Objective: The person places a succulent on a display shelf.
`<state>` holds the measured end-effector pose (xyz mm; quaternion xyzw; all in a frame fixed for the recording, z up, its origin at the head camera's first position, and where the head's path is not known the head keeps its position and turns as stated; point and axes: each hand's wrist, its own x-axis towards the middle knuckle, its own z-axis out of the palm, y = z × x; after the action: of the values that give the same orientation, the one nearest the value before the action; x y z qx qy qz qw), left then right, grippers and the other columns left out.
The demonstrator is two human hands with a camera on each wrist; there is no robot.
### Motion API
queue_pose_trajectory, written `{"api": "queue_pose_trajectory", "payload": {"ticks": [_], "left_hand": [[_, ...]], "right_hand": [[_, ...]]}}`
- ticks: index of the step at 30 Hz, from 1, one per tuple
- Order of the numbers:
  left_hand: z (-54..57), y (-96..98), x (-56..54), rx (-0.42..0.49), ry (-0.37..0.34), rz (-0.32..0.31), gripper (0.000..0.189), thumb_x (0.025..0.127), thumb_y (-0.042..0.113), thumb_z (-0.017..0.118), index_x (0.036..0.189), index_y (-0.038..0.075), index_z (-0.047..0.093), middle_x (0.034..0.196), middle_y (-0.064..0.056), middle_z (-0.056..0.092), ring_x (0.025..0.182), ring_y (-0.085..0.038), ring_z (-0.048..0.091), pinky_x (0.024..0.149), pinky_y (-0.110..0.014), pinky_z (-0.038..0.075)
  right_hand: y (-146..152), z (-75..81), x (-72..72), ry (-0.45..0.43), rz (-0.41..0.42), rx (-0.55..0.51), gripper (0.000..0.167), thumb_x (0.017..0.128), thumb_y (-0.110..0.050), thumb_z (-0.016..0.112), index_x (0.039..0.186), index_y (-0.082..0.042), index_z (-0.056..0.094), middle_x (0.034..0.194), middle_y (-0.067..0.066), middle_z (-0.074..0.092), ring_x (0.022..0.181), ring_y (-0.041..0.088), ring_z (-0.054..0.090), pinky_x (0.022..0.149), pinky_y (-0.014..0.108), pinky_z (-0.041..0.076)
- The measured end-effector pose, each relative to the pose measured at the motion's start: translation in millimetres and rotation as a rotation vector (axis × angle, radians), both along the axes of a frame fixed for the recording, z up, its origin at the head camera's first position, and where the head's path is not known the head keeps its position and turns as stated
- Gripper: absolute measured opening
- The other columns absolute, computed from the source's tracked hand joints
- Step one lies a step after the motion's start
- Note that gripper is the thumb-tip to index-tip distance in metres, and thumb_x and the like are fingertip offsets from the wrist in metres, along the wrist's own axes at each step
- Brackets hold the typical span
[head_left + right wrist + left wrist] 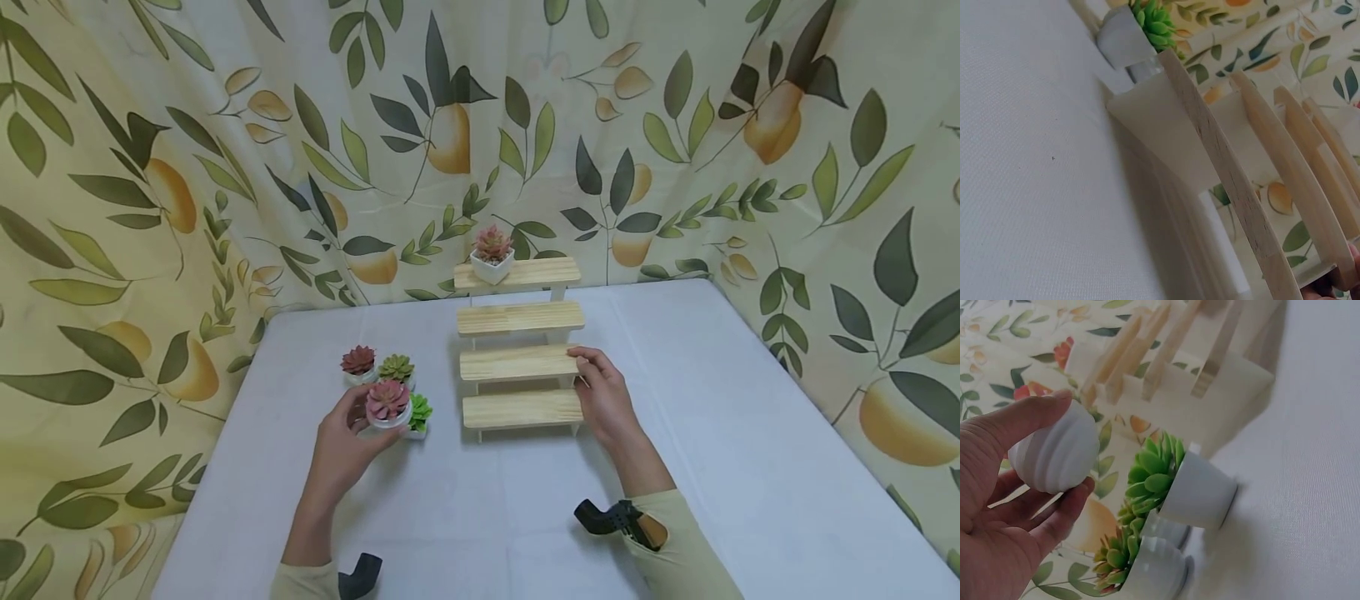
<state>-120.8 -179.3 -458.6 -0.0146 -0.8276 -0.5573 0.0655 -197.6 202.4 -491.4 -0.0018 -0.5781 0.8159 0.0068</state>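
Left hand (341, 450): fingers curled round ribbed white pot (1057, 453) with pink succulent (387, 400), above counter (480, 517), nearer left edge. Right hand (606, 400): fingers grip right end of tiered wooden stand (517, 364) near back edge. Keep pot level, succulent uncrushed; brace stand lightly.

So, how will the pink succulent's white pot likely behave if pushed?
The white pot looks hard-walled, so probably stiff. Its rounded sides could let it roll if tipped, though its ridges may give the left hand grip.

Plants (397, 368) (clustered) left of stand (521, 363).
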Motion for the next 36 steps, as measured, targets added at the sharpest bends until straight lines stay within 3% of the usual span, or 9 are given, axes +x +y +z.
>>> {"api": "queue_pose_trajectory", "payload": {"ticks": [13, 25, 30, 36], "left_hand": [[10.1, 7.2, -4.1, 0.016, 0.027, -0.028, 0.076, 0.076, 0.013, 0.095, 0.141, 0.008, 0.058, 0.131, -0.014, 0.062, 0.124, -0.026, 0.06, 0.101, -0.03, 0.051], [21.2, 42.7, -18.9, 0.029, 0.082, -0.098, 0.075, 0.076, 0.019, 0.095, 0.141, 0.008, 0.059, 0.136, -0.011, 0.062, 0.122, -0.026, 0.063, 0.1, -0.036, 0.053], [23.2, 53.7, -19.0, 0.015, 0.054, -0.112, 0.076, 0.076, 0.024, 0.096, 0.141, 0.009, 0.059, 0.135, -0.011, 0.062, 0.12, -0.028, 0.064, 0.1, -0.041, 0.053], [21.7, 53.8, -16.7, -0.004, 0.046, -0.09, 0.075, 0.074, 0.02, 0.096, 0.139, 0.009, 0.061, 0.134, -0.012, 0.063, 0.118, -0.029, 0.065, 0.098, -0.045, 0.055]], "right_hand": [[2.0, 4.4, 0.7, -0.029, 0.009, 0.024, 0.034, 0.114, -0.011, 0.036, 0.14, 0.01, 0.04, 0.158, 0.014, 0.025, 0.151, 0.025, 0.023, 0.122, 0.033, 0.022], [3.8, 2.2, 2.5, -0.024, -0.011, 0.0, 0.03, 0.113, -0.009, 0.038, 0.136, 0.01, 0.044, 0.154, 0.013, 0.03, 0.148, 0.025, 0.028, 0.121, 0.034, 0.025], [6.0, 1.1, 4.1, -0.021, -0.02, 0.001, 0.032, 0.114, -0.01, 0.038, 0.138, 0.01, 0.043, 0.153, 0.013, 0.031, 0.148, 0.026, 0.029, 0.122, 0.034, 0.024], [4.0, 0.7, 4.1, -0.003, 0.0, 0.014, 0.034, 0.114, -0.012, 0.038, 0.139, 0.01, 0.042, 0.154, 0.013, 0.031, 0.148, 0.025, 0.03, 0.121, 0.034, 0.025]]}}
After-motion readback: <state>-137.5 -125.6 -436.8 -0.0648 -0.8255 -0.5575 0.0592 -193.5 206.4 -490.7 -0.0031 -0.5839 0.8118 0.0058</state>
